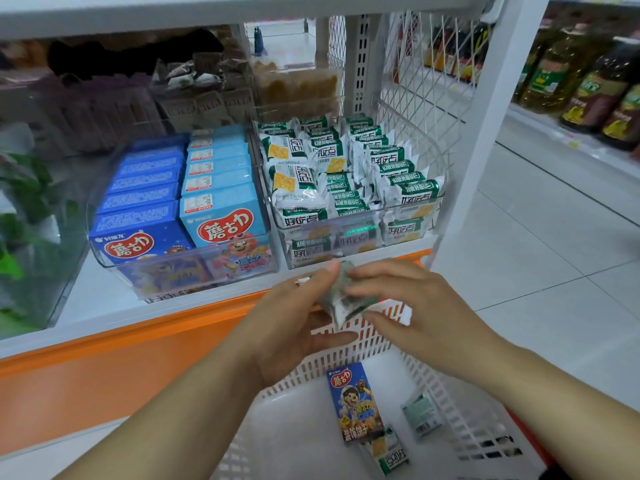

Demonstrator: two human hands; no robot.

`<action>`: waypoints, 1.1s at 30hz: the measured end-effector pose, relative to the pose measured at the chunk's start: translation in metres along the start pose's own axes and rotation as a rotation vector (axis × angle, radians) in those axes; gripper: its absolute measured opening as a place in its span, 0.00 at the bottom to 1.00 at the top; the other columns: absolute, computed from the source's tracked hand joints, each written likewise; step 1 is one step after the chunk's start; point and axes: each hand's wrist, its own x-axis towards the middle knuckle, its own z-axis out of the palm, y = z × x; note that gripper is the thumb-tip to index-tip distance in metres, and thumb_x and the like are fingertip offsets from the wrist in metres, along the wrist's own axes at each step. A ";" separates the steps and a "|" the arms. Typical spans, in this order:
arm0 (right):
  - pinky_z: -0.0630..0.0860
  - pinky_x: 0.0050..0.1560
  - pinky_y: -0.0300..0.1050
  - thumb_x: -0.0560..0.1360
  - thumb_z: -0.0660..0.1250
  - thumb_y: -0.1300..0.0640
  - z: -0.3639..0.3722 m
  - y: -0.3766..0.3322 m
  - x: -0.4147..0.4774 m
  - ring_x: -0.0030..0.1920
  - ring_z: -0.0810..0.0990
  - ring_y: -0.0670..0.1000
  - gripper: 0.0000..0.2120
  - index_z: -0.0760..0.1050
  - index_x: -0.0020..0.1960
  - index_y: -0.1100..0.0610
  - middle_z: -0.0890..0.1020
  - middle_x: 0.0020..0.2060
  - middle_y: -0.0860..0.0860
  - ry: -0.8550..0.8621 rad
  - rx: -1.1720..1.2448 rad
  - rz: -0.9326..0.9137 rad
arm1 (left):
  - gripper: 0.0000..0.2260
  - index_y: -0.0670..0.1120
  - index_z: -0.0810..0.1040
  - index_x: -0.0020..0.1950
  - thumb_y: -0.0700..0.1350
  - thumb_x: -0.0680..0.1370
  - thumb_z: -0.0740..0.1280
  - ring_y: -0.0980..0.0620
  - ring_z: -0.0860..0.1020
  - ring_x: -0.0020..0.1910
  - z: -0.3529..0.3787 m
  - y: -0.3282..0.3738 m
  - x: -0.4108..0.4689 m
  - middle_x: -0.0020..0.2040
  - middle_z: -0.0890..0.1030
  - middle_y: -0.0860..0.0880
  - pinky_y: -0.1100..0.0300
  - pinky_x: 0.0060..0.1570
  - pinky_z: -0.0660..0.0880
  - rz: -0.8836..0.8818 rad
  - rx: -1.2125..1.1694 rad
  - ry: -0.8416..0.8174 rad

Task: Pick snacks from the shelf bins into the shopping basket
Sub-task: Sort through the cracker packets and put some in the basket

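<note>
A green-and-white cracker packet [341,296] is blurred between my two hands, above the far rim of the white shopping basket [349,362]. My left hand [298,320] holds it from the left with thumb on top. My right hand [408,306] pinches it from the right. Inside the basket lie a blue biscuit box [356,401] and two green cracker packets [420,415] [391,452]. On the shelf, a clear bin of green cracker packets [349,181] stands beside a clear bin of blue biscuit boxes [180,202].
An orange shelf base [114,358] runs below the white shelf edge. Further clear bins of brownish snacks [204,88] sit behind. A white wire mesh panel [422,74] closes the shelf's right side. Bottles of oil [588,81] line a shelf across the tiled aisle.
</note>
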 end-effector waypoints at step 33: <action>0.76 0.52 0.48 0.76 0.64 0.55 -0.005 0.003 0.012 0.45 0.84 0.52 0.10 0.79 0.53 0.59 0.85 0.46 0.54 0.182 0.960 0.699 | 0.14 0.48 0.82 0.53 0.50 0.70 0.67 0.44 0.83 0.49 -0.002 -0.001 0.002 0.47 0.85 0.48 0.49 0.50 0.79 0.431 0.233 0.193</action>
